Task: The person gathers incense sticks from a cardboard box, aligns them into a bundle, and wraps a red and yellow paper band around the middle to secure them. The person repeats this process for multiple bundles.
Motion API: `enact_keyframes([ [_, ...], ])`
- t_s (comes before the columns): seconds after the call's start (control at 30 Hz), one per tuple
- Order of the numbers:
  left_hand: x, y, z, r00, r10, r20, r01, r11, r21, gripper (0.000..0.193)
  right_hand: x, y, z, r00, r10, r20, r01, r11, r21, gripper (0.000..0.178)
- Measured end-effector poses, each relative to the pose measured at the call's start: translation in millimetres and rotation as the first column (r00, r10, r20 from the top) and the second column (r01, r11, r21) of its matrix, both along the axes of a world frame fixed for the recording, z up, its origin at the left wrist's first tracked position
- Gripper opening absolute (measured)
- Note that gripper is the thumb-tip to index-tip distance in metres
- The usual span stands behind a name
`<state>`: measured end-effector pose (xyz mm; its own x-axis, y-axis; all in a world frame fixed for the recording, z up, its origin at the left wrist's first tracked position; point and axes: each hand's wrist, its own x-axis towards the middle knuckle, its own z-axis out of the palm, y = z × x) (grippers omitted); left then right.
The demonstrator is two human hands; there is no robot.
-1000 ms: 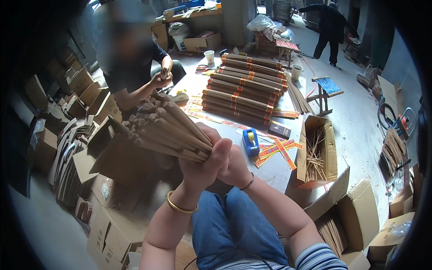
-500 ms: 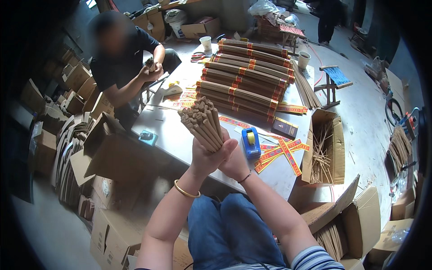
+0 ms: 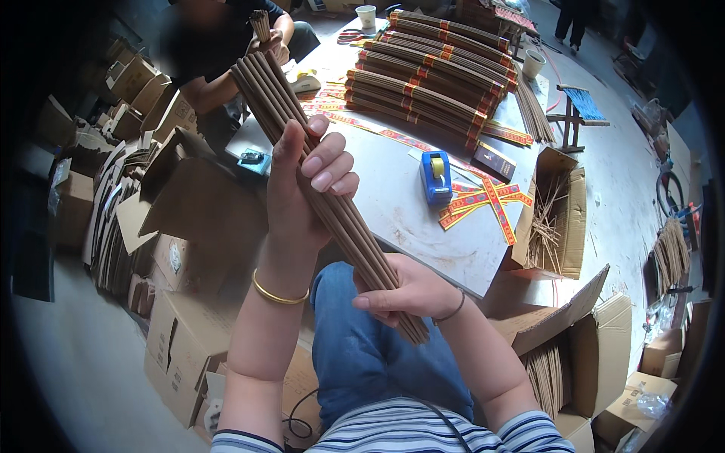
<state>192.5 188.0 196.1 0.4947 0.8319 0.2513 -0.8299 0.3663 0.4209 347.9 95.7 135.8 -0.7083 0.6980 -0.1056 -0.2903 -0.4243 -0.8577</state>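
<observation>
A bunch of brown sticks (image 3: 349, 223) is held in the air, slanting from beyond the near edge of the counter (image 3: 393, 208) down over the lap. Both hands are closed on it. The left hand (image 3: 291, 198) wraps the middle, thumb on one side and fingers curled over the other; the right hand (image 3: 415, 288) grips near the lower end, thumb across the top. Gripping at two places seems meant to keep the sticks together and stop the lower ends fanning out.

On the counter, a blue tape dispenser (image 3: 436, 179) stands just beside crossed strips (image 3: 492, 202), toward the near right corner, probably so both lie within the right hand's reach. Finished-looking bundles (image 3: 430, 83) are piled side by side toward the far edge, which appears to leave the near part free for working; their red and yellow bands likely hold them tight. A carton (image 3: 572, 226) of thin sticks sits against the right edge, handy but off the surface. Past the left edge, a co-worker's hands (image 3: 276, 49) grip a smaller bunch (image 3: 260, 26) upright.
</observation>
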Motion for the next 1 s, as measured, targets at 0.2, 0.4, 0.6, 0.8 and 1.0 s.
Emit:
enact_keyframes([
  [0.2, 8.6, -72.6, 4.7, 0.591, 0.667, -0.454, -0.665, 0.721, 0.195, 0.018, -32.7, -76.5, 0.2, 0.426, -0.784, 0.451, 0.227, 0.575, 0.786, 0.033],
  [0.4, -19.7, -111.9, 1.6, 0.948, 0.272, -0.162, -0.286, 0.956, -0.065, 0.023, -13.1, -111.5, 31.8, 0.843, -0.252, 0.476, 0.100, 0.942, 0.322, 0.030],
  [0.6, -14.7, -135.4, -4.3, 0.964, -0.015, 0.264, 0.020, 1.000, -0.016, 0.024, 4.1, -130.3, 30.4, 0.987, 0.150, -0.050, -0.155, 0.979, -0.131, 0.034],
  [0.8, -14.4, -145.6, -8.6, 0.979, 0.020, 0.204, -0.043, 0.993, 0.107, 0.023, 1.7, -147.1, 38.3, 0.958, -0.050, 0.281, 0.016, 0.992, 0.124, 0.030],
  [1.0, -8.8, -165.4, 0.5, 0.860, 0.464, -0.214, -0.470, 0.882, 0.022, 0.023, -10.0, -166.8, 29.3, 0.528, -0.622, 0.579, 0.077, 0.714, 0.696, 0.031],
])
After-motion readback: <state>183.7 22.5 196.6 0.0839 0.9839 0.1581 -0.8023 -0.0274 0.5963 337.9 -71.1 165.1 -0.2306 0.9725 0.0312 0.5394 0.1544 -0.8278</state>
